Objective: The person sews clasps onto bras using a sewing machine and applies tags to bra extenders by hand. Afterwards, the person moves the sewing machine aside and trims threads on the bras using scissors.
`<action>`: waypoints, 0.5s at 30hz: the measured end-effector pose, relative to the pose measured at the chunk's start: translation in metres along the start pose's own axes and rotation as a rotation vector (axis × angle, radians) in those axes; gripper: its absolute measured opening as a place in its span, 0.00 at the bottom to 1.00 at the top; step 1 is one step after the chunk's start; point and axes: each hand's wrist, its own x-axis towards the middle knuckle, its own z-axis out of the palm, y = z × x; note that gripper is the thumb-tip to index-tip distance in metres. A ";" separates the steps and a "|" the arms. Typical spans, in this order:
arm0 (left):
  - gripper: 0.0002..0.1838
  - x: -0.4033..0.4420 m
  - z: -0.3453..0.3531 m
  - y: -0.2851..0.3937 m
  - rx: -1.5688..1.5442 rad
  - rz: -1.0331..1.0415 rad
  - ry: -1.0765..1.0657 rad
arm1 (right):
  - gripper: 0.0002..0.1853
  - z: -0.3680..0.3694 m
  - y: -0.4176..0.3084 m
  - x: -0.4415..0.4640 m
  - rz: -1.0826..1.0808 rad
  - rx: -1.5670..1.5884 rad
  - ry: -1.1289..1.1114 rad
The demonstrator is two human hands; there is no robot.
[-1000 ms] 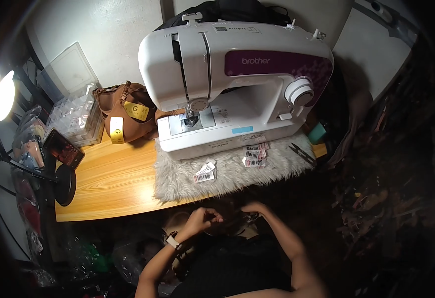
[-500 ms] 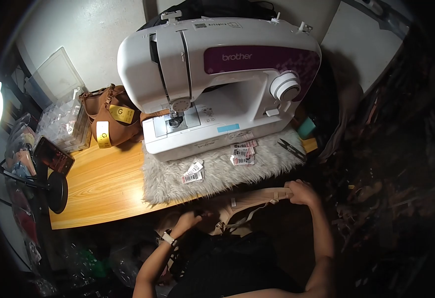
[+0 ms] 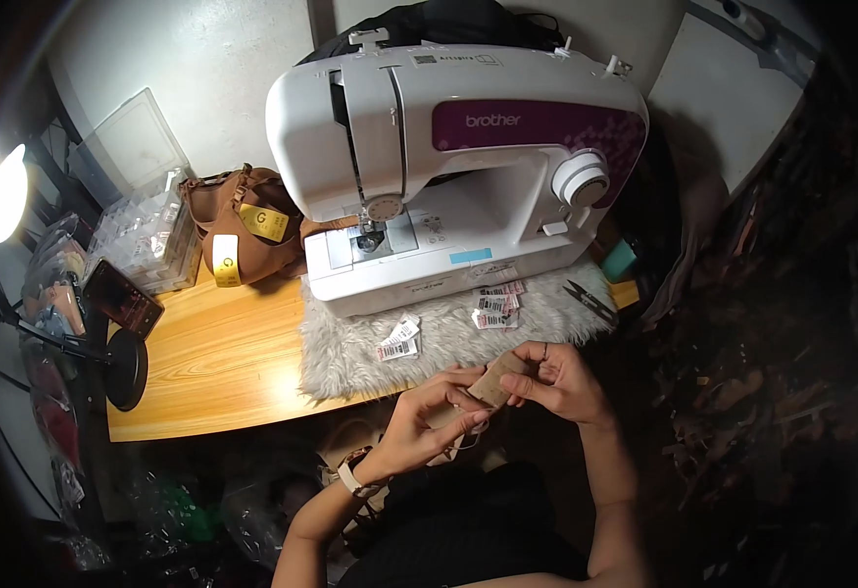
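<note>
A beige fabric band [image 3: 494, 384] is stretched between my two hands, in front of the fur mat's near edge. My left hand [image 3: 431, 419] grips its lower left part, thumb on top. The fingers of my right hand [image 3: 558, 382] pinch its upper right end. More of the beige garment hangs below, partly hidden by my left hand and in shadow. Beyond my hands stands a white sewing machine [image 3: 507, 220], with a strip of brown fabric at its needle area. A brown bra [image 3: 252, 250] with yellow tags lies left of the machine.
Printed labels [image 3: 399, 339] and a second group of labels [image 3: 497, 306] lie on the grey fur mat [image 3: 350, 367]. Thread snips [image 3: 590, 302] rest at its right. On the wooden table [image 3: 223, 363], a phone [image 3: 123, 299], a lamp base and clear plastic boxes [image 3: 145, 240] stand at left.
Both hands have risen and come together near the mat's edge. The beige garment, spread wide half a second ago, is now bunched, with its band between my fingers. The camera view has shifted slightly.
</note>
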 end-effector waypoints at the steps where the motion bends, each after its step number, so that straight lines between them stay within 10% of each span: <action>1: 0.05 -0.001 -0.004 0.003 -0.102 -0.130 -0.005 | 0.11 0.003 0.000 0.003 0.003 0.000 -0.002; 11: 0.11 -0.003 -0.008 0.000 -0.472 -0.261 0.142 | 0.12 0.019 0.002 0.014 -0.028 0.019 0.005; 15: 0.14 -0.002 -0.005 -0.004 -0.495 -0.243 0.310 | 0.14 0.032 -0.009 0.010 -0.351 -0.432 0.317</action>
